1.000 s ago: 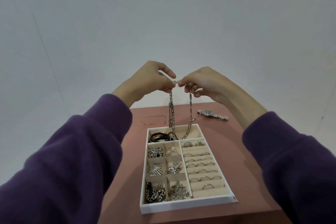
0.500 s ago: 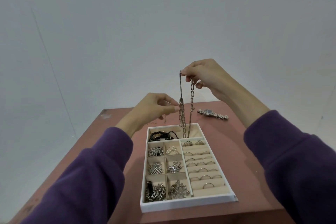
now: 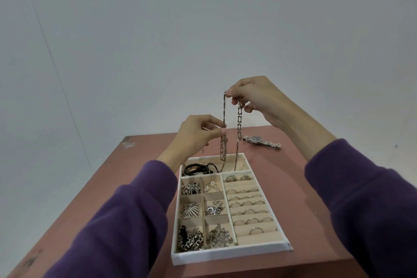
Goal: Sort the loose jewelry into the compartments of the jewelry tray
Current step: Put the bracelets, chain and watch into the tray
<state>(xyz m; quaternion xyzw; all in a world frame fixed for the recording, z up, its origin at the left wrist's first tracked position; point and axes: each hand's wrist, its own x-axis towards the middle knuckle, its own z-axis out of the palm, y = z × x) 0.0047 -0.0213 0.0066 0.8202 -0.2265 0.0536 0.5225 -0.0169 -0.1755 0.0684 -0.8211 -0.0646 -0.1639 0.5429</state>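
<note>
Sleeves: your purple sleeves come in from both lower corners, forearms angled in toward the far end of the tray.
Tray: the white tray sits on the reddish table straight in front of you, long side running away from you.
Tray contents: silver pieces fill the six small left compartments; rings stand in the slotted rows on the right; a black bracelet lies at the left of the wide far compartment.
Left hand: your left hand is raised over the tray's far left corner, knuckles toward you. Thumb and forefinger pinch the left strand of the chain partway down; the other fingers are curled in.
Chain: the silver chain is made of long open links. It hangs in two near-vertical strands, and its lower part dips into the wide far compartment, just right of the bracelet. You cannot tell whether it rests on the lining.
Right hand: your right hand is higher and further off than the left. Its fingertips pinch the tops of both strands, the remaining fingers curled beneath.
Watch: a silver watch with a dark dial lies flat on the table beyond the tray's far right corner, apart from it.
Wall: a plain pale wall stands behind the table.
</note>
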